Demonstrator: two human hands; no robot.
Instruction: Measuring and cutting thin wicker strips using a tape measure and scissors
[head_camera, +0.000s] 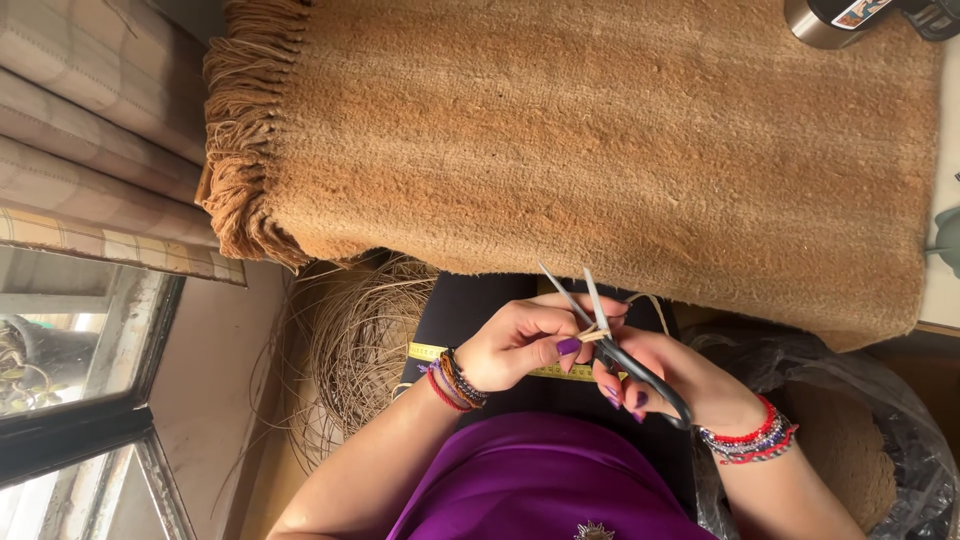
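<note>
My left hand (525, 340) pinches a thin pale straw strand (588, 336) between thumb and fingers, just above my lap. My right hand (672, 378) grips dark-handled scissors (612, 340), whose two metal blades stand apart and point up toward the brown cloth, crossing at the strand. Both wrists wear beaded bracelets. A yellow measuring tape (432, 352) lies across my dark lap under the hands. My purple garment (540, 480) fills the bottom middle.
A thick brown woven mat with a fringe (600, 140) covers the surface ahead. A coil of thin straw fibre (355, 340) lies at the left of my lap. A dark plastic bag (880, 410) sits at right, a metal cup (825, 22) at top right, a window (70, 380) at left.
</note>
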